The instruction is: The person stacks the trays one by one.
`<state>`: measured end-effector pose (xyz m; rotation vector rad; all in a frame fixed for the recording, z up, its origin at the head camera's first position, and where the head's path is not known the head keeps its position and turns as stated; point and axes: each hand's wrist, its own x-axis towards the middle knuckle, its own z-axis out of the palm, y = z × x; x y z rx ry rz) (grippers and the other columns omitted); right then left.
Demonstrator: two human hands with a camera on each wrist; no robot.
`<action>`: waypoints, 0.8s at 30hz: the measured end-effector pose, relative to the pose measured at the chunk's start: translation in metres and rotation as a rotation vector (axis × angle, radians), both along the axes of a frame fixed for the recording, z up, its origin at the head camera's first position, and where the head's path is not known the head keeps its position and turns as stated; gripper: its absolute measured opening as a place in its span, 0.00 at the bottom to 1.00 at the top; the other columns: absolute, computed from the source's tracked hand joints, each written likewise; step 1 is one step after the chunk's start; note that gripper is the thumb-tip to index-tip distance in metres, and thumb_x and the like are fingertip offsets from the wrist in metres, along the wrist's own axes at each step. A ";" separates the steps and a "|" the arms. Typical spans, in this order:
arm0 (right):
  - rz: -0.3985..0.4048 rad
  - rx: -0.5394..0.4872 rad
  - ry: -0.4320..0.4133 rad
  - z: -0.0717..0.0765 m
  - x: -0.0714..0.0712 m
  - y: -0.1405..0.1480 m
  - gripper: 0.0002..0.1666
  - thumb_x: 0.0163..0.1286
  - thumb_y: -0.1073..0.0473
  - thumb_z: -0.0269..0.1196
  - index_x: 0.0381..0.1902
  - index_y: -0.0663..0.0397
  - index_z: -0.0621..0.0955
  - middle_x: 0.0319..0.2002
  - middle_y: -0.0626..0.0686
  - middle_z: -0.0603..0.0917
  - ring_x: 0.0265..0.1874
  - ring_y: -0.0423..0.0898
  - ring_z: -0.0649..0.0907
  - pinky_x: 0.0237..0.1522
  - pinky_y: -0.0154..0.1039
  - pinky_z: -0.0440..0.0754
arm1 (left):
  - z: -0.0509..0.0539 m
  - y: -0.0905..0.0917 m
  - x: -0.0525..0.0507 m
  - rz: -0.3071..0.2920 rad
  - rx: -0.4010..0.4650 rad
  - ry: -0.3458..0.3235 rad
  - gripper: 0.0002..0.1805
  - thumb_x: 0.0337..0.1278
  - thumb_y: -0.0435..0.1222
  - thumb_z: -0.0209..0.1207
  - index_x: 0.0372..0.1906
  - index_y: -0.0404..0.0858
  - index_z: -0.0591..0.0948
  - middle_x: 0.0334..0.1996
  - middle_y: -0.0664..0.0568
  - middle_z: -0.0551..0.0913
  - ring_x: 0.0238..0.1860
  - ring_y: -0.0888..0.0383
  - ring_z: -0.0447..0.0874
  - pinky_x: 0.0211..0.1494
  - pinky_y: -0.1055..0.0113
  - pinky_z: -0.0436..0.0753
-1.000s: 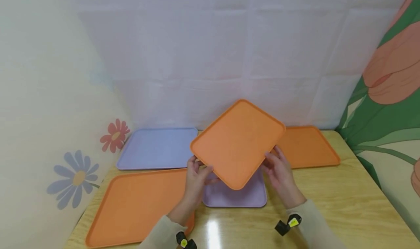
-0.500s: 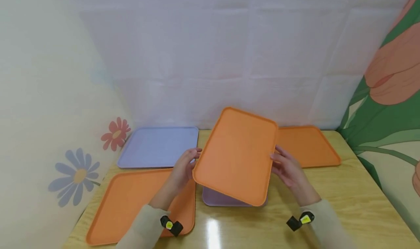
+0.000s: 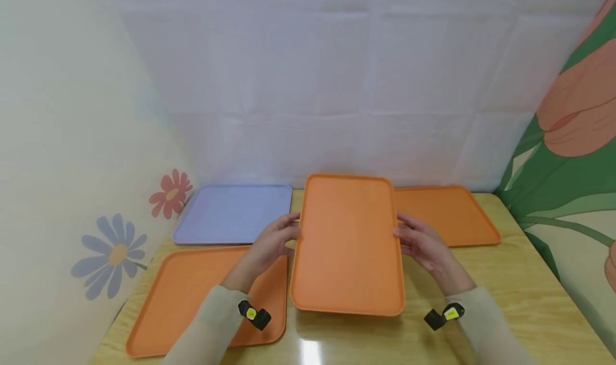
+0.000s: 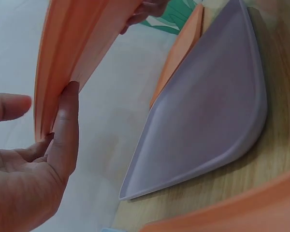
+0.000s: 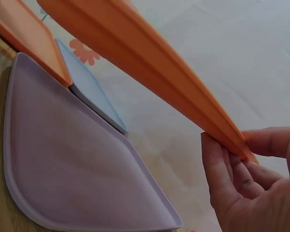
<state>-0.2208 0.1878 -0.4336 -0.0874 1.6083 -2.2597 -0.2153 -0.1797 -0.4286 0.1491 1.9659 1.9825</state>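
Tilted above the table, an orange tray (image 3: pixel 348 242) hangs between both hands, one short side toward me. My right hand (image 3: pixel 425 247) pinches its right edge, thumb on the upper side and fingers beneath, as the right wrist view shows. At the left edge, fingers of my left hand (image 3: pixel 271 242) touch the tray's underside, while the thumb (image 4: pixel 9 106) stands just off it in the left wrist view. Below lies a purple tray (image 4: pixel 208 106) on the table, which the held tray hides in the head view.
On the wooden table (image 3: pixel 505 295) lie a light blue tray (image 3: pixel 233 214) at back left, an orange tray (image 3: pixel 212 301) at front left and another orange tray (image 3: pixel 447 215) at back right. A white cloth (image 3: pixel 289 76) hangs behind. Painted walls flank both sides.
The held tray has turned from a diagonal slant to nearly straight and come lower. My left hand shifted from its lower left corner to the left edge; the right hand moved slightly rightward.
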 end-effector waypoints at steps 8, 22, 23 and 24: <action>0.042 0.070 0.013 -0.008 -0.012 -0.001 0.40 0.76 0.70 0.50 0.79 0.69 0.46 0.39 0.44 0.83 0.36 0.39 0.86 0.38 0.36 0.86 | -0.006 0.001 -0.006 -0.003 -0.066 -0.017 0.39 0.69 0.32 0.53 0.79 0.29 0.51 0.68 0.35 0.64 0.51 0.53 0.74 0.35 0.63 0.82; 0.054 0.259 0.011 -0.021 -0.032 -0.007 0.41 0.75 0.68 0.53 0.79 0.69 0.50 0.41 0.46 0.80 0.38 0.37 0.83 0.38 0.37 0.86 | -0.024 0.000 -0.029 -0.006 -0.085 -0.060 0.37 0.68 0.29 0.52 0.78 0.28 0.54 0.65 0.35 0.66 0.54 0.50 0.74 0.41 0.59 0.86; 0.051 0.262 0.008 -0.022 -0.034 -0.008 0.40 0.75 0.68 0.53 0.79 0.69 0.50 0.42 0.47 0.80 0.38 0.37 0.83 0.38 0.38 0.85 | -0.025 0.000 -0.031 0.000 -0.088 -0.065 0.37 0.68 0.29 0.52 0.78 0.28 0.54 0.65 0.35 0.66 0.54 0.49 0.74 0.41 0.58 0.86; 0.051 0.270 0.007 -0.023 -0.035 -0.008 0.40 0.75 0.68 0.53 0.79 0.69 0.50 0.42 0.47 0.80 0.37 0.38 0.83 0.38 0.38 0.85 | -0.026 0.000 -0.032 0.004 -0.096 -0.067 0.37 0.68 0.29 0.52 0.78 0.28 0.54 0.65 0.35 0.66 0.55 0.48 0.73 0.41 0.58 0.86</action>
